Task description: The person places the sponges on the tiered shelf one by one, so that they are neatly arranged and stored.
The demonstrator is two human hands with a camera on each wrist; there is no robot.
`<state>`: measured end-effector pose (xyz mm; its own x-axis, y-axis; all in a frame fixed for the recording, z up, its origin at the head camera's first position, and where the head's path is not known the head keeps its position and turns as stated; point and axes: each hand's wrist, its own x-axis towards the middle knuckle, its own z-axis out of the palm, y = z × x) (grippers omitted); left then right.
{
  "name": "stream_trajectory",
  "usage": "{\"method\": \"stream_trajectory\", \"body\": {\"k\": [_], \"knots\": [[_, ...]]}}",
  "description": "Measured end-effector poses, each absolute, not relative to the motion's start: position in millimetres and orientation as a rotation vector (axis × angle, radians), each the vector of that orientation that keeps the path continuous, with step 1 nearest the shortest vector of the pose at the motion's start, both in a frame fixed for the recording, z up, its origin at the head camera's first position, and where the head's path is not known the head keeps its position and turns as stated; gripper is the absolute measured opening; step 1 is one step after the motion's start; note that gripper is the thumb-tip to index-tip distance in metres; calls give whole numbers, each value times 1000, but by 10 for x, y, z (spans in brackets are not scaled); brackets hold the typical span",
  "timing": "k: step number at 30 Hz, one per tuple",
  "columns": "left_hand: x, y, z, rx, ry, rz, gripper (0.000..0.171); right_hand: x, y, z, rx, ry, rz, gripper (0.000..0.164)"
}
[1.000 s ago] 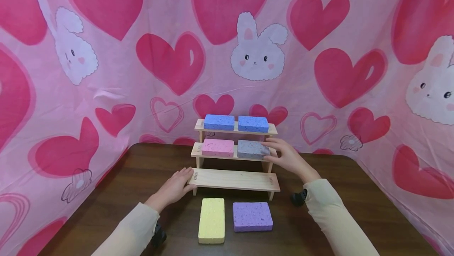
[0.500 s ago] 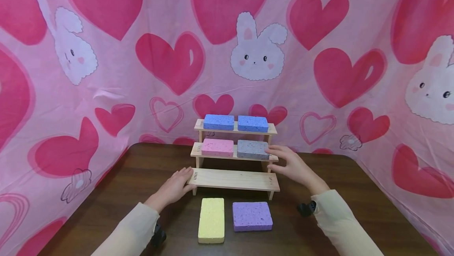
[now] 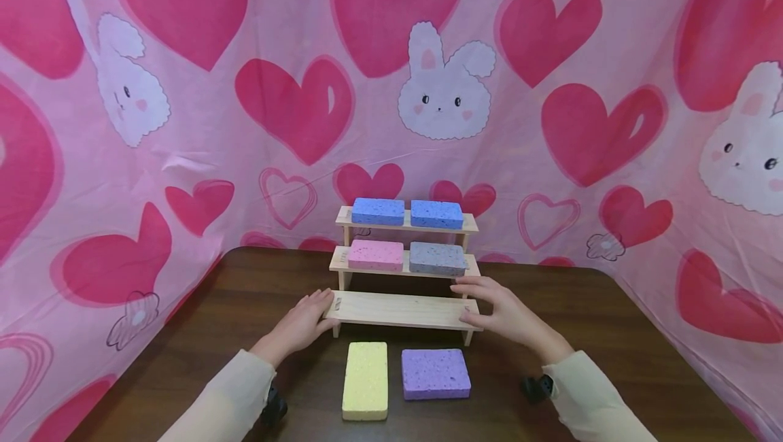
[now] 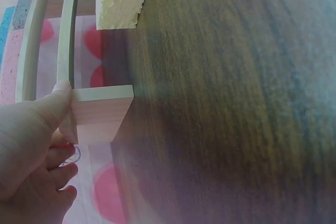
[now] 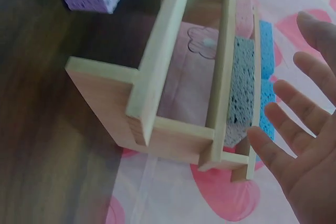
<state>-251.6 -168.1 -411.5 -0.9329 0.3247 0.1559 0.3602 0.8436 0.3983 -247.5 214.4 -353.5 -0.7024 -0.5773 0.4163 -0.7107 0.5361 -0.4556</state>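
Observation:
A three-tier wooden stand [image 3: 397, 309] faces me on the table. My left hand [image 3: 302, 323] holds the left end of its lowest shelf; in the left wrist view the thumb [image 4: 60, 95] lies on the shelf edge and the other fingers curl beyond it. Over the lowest shelf's right end hovers my right hand [image 3: 501, 313], its fingers spread and nothing in them, as the right wrist view confirms. On the middle shelf a grey sponge [image 3: 437, 258] sits right of a pink sponge [image 3: 376, 255]. Two blue sponges, a left one [image 3: 377, 211] and a right one [image 3: 436, 215], occupy the top shelf.
In front of the stand, a yellow sponge [image 3: 365, 382] lies lengthwise and a purple sponge [image 3: 436, 375] lies crosswise on the dark wooden table [image 3: 220, 313]. A pink cloth [image 3: 379, 109] printed with hearts and rabbits hangs behind and along both sides.
My right hand has left the grey sponge, drawing back and down toward the lowest shelf's right end. The grey sponge stays on the middle shelf. My left hand has not moved.

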Motion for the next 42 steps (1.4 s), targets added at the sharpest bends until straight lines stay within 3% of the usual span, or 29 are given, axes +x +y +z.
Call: {"method": "stream_trajectory", "body": {"k": [19, 42], "knots": [[-2507, -1678, -4118, -555, -2915, -672, 60, -2277, 1984, -3834, 1396, -2571, 963, 45], [-2503, -1684, -4133, -545, -2914, -669, 60, -2179, 1950, -4160, 1582, -2575, 955, 44]]}}
